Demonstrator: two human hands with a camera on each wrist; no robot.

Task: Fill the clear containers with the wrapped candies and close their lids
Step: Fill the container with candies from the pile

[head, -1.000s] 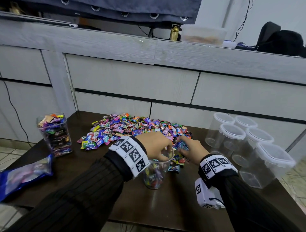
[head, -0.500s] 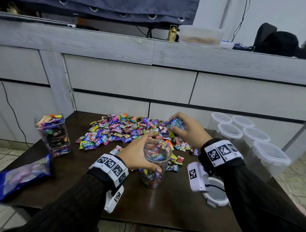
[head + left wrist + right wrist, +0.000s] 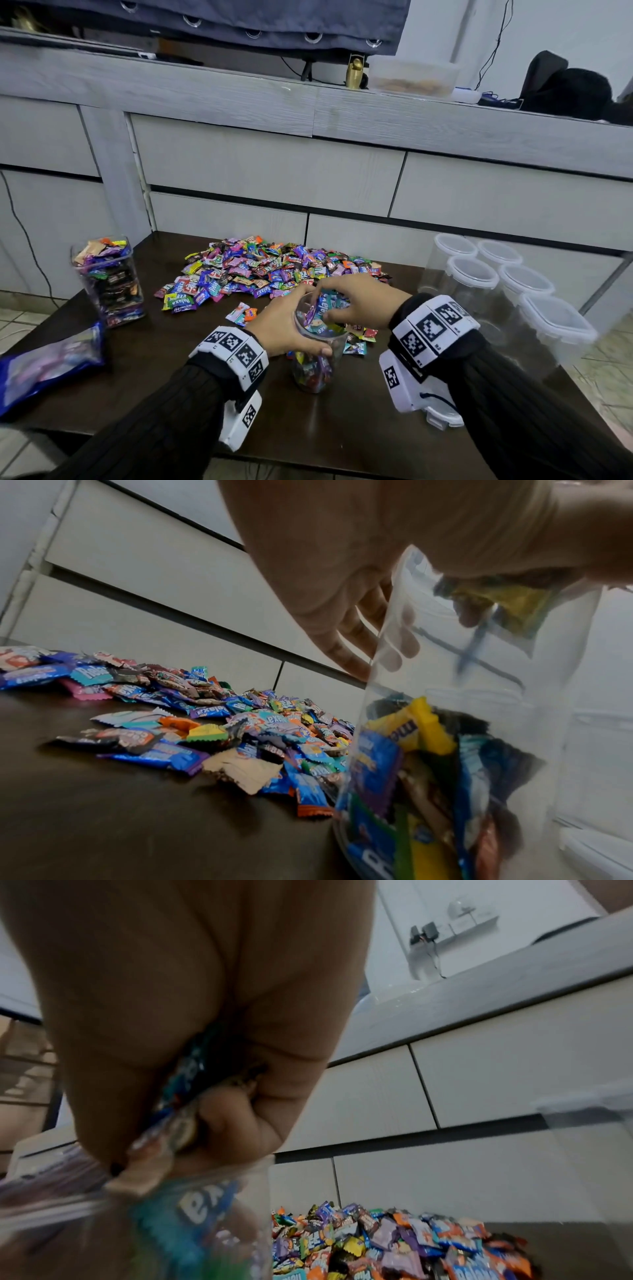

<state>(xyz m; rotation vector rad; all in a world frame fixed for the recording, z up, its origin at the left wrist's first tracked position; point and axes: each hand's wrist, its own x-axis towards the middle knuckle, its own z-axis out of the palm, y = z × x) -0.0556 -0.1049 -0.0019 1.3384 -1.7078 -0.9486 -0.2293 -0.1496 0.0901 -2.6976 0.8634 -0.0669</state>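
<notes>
My left hand (image 3: pixel 284 329) wraps its grip around the clear container (image 3: pixel 317 356), which stands partly filled on the dark table (image 3: pixel 164 383) just in front of the pile of wrapped candies (image 3: pixel 270 270). My right hand (image 3: pixel 359 301), over the container's mouth, grips a bunch of candies (image 3: pixel 181 1115) in curled fingers. Lidded empty containers (image 3: pixel 507 284) stand at the table's right; a filled one (image 3: pixel 109 277) stands left.

Left hand (image 3: pixel 286 329) curled in a steadying grip, right hand (image 3: pixel 359 303) bunched (fingers pinched together), forearms converging
</notes>
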